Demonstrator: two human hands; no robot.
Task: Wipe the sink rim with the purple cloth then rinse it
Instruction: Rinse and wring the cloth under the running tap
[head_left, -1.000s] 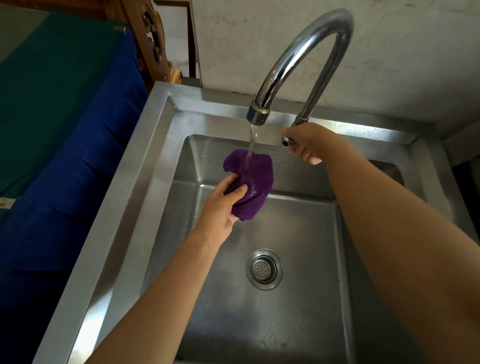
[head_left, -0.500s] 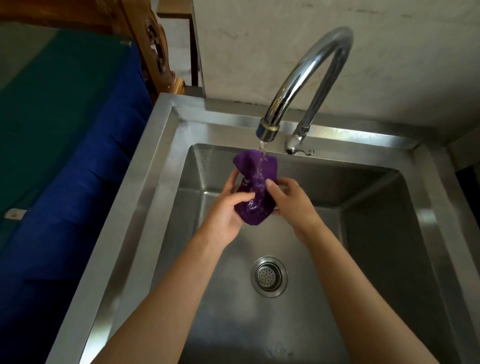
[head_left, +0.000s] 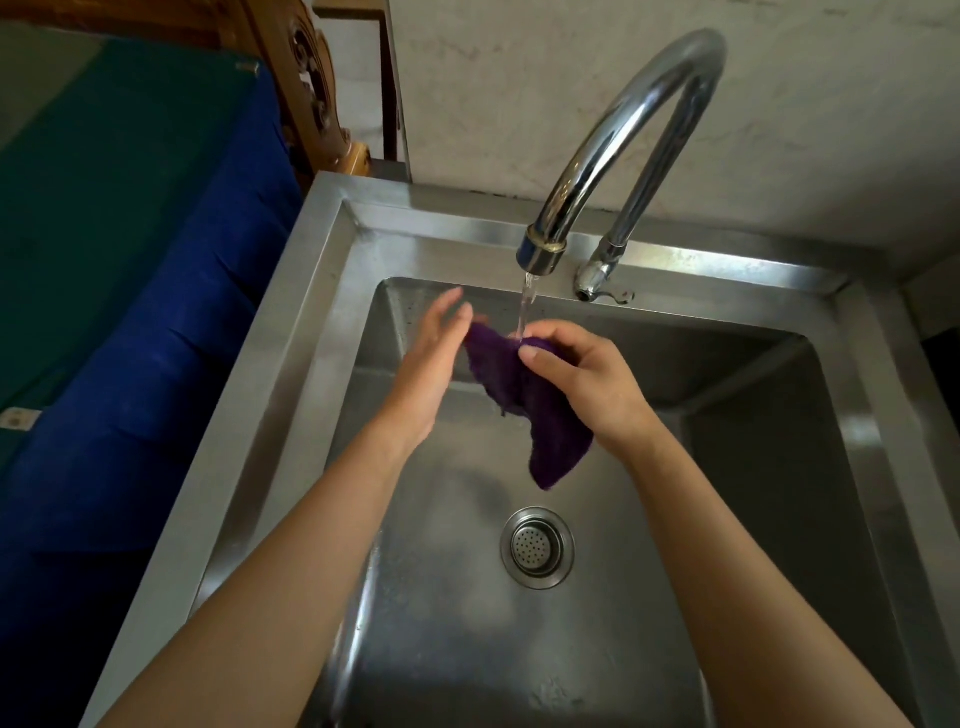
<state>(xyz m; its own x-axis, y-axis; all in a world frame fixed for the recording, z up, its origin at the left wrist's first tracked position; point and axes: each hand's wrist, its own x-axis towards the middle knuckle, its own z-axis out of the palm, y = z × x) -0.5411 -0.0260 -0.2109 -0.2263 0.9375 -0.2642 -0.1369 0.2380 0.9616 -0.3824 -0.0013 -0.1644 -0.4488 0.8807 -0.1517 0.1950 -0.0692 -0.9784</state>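
The purple cloth (head_left: 524, 405) hangs over the steel sink basin, its top edge under the stream of water from the curved chrome faucet (head_left: 623, 135). My right hand (head_left: 582, 384) pinches the cloth near its top with thumb and fingers. My left hand (head_left: 426, 374) is beside the cloth's left edge with fingers straight, palm toward the cloth, touching or nearly touching it. The sink rim (head_left: 291, 332) frames the basin on the left and back.
A round drain strainer (head_left: 537, 548) sits in the basin floor below the cloth. The faucet handle (head_left: 605, 291) is at the back rim. Blue and green fabric (head_left: 130, 260) covers a surface left of the sink. A wall stands behind.
My right hand left the faucet handle and took hold of the cloth. My left hand released its grip and opened beside the cloth. The cloth now hangs longer and lower.
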